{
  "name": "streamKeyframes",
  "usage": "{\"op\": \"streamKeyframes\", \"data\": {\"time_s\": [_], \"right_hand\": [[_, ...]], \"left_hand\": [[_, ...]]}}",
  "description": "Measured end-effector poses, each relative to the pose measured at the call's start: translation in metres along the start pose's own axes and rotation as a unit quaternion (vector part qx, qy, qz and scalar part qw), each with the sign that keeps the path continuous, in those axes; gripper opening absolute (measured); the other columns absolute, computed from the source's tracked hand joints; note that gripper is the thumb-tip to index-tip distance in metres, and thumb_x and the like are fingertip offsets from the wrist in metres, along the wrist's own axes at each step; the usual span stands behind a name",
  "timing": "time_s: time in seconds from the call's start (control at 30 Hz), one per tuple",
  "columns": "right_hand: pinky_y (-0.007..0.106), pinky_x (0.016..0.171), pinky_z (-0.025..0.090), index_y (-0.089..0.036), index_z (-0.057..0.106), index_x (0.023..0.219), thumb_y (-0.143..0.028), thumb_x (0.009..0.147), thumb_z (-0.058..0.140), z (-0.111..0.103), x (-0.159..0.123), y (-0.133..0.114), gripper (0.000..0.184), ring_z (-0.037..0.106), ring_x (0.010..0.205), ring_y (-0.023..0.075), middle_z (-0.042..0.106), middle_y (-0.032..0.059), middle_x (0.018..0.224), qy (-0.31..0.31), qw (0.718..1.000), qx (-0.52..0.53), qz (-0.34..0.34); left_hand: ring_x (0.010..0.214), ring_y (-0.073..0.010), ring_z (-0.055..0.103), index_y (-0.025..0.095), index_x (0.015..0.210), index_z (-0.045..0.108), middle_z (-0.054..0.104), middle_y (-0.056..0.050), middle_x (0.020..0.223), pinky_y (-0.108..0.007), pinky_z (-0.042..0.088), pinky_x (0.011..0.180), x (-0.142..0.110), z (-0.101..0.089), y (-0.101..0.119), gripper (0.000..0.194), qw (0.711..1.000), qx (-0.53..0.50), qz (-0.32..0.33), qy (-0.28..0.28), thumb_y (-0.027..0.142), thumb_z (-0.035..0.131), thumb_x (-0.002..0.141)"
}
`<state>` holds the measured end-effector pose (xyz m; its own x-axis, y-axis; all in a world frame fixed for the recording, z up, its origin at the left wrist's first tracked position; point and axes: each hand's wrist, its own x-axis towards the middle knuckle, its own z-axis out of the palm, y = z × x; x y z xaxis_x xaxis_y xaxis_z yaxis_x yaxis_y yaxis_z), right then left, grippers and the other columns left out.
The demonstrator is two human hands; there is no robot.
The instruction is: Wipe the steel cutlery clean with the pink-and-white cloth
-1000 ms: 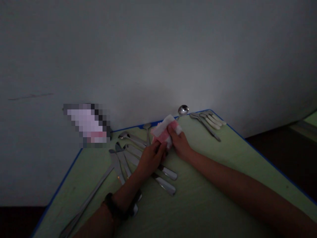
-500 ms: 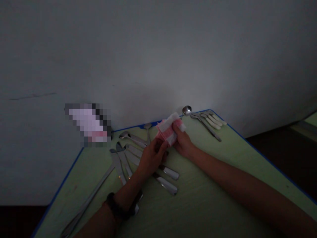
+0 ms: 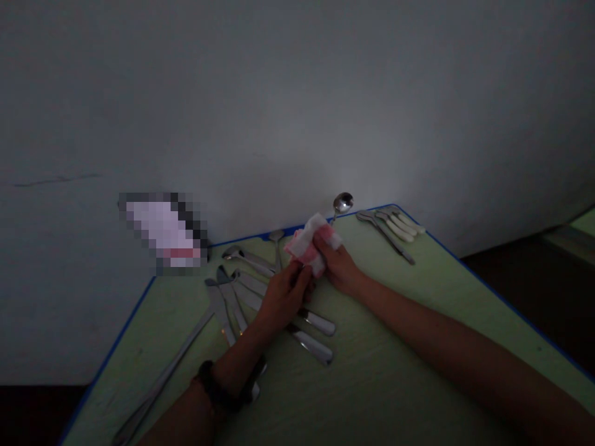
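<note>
A shiny metal spoon [image 3: 344, 202] points up and away from me, its bowl showing beyond a pink-and-white cloth [image 3: 307, 243]. Most of its handle is hidden under the cloth. My right hand [image 3: 341, 266] is closed on the cloth around the handle, thumb on top. My left hand [image 3: 287, 291] pinches the near end of the spoon, just below the cloth; the fingertips are partly hidden. Under and beside my left forearm lie several metal utensils [image 3: 244, 291], with broad shiny handles [image 3: 310, 345] toward me.
The pale green table [image 3: 395, 371] has a blue edge and meets a grey wall [image 3: 297, 111]. At the back right lie a dark-handled utensil [image 3: 388, 238] and several white-handled ones [image 3: 400, 228]. A long utensil [image 3: 162, 378] lies at left. A pixelated object [image 3: 162, 229] leans on the wall.
The spoon bowl has moved slightly left and up, with more of its neck showing. The cloth and my right hand have shifted a little left; my left hand stays nearly in place.
</note>
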<state>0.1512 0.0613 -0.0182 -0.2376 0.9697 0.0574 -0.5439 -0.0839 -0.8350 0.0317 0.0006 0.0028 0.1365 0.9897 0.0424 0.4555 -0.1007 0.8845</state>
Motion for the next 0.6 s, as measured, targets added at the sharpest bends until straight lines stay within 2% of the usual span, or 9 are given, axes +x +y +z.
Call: {"op": "streamKeyframes", "data": {"time_s": [0.17, 0.6], "right_hand": [[0.024, 0.058, 0.047, -0.017, 0.062, 0.088, -0.049, 0.071, 0.062, -0.0029, 0.0011, 0.002, 0.037, 0.058, 0.063, 0.0127, 0.066, 0.0031, 0.076, 0.007, 1.0, -0.029, 0.003], [0.022, 0.054, 0.044, -0.017, 0.064, 0.09, -0.052, 0.069, 0.062, -0.0038, 0.0003, 0.0034, 0.04, 0.059, 0.061, 0.0123, 0.068, 0.003, 0.075, -0.002, 0.998, -0.067, 0.002]], "left_hand": [[0.05, -0.0111, 0.053, 0.018, 0.069, 0.054, 0.057, 0.002, 0.056, -0.021, 0.041, 0.049, 0.0001, -0.0015, -0.0017, 0.033, 0.998, 0.05, 0.021, 0.006, 0.043, 0.04, 0.087], [0.048, -0.0121, 0.052, 0.018, 0.062, 0.055, 0.057, 0.002, 0.052, -0.022, 0.038, 0.049, 0.0001, -0.0015, -0.0014, 0.04, 0.997, 0.07, 0.023, -0.003, 0.045, 0.039, 0.086]]}}
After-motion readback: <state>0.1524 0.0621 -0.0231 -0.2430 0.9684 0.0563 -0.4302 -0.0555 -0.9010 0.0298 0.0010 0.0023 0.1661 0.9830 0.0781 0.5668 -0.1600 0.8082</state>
